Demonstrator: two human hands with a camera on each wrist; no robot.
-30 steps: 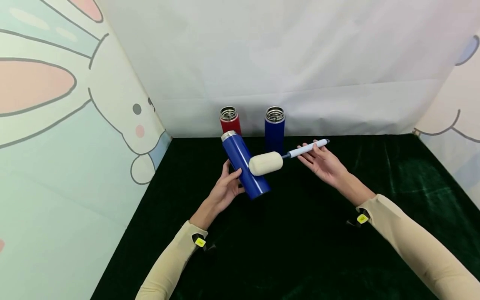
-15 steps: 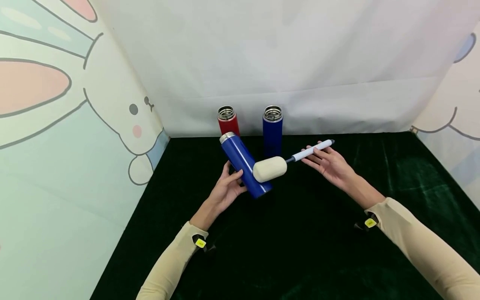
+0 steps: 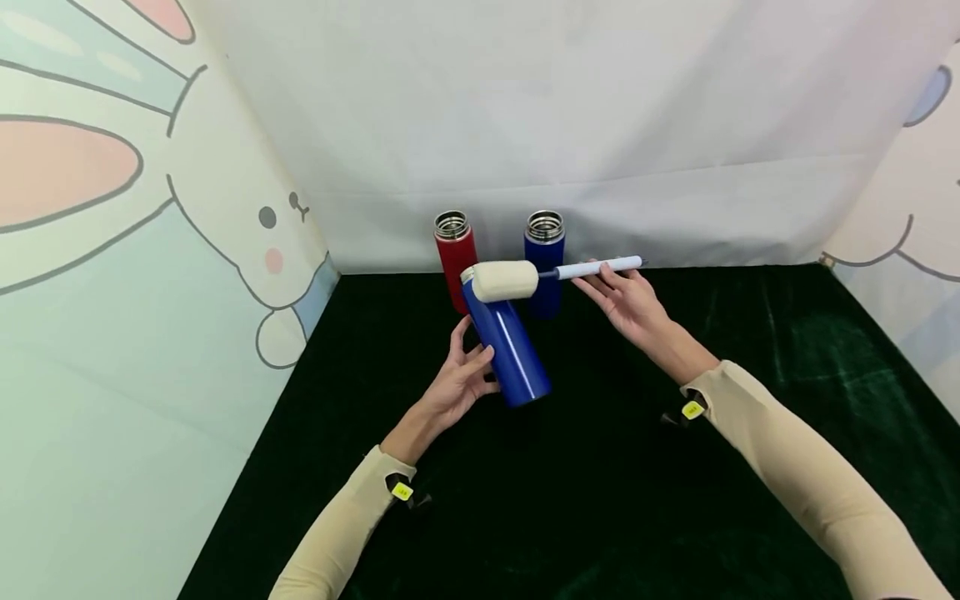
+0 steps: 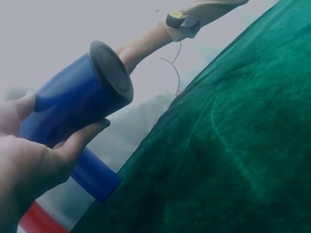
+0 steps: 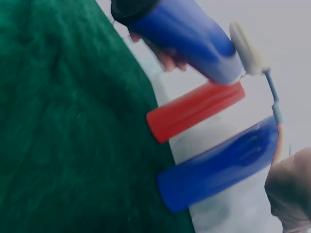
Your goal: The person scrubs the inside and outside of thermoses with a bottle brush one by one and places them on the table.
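In the head view, I am observing the left hand (image 3: pixel 456 385) gripping a tilted blue bottle (image 3: pixel 513 354) above the table (image 3: pixel 600 483), and the right hand (image 3: pixel 628 307) pinching the handle of a sponge brush (image 3: pixel 517 281); the hands are working apart. The left wrist view is exposing the bottle's dark base (image 4: pixel 112 70), which is facing away from the head camera. The right wrist view is showing the sponge lying alongside the bottle's mouth end; I am not confirming contact. I am counting three bottles, two blue and one red, and one brush. The red bottle (image 3: pixel 453 257) and second blue bottle (image 3: pixel 544 254) are standing upright before a white backdrop (image 3: pixel 675 108). In the head view, the sponge is obscuring the held bottle's mouth, and the brush is crossing the second blue bottle.
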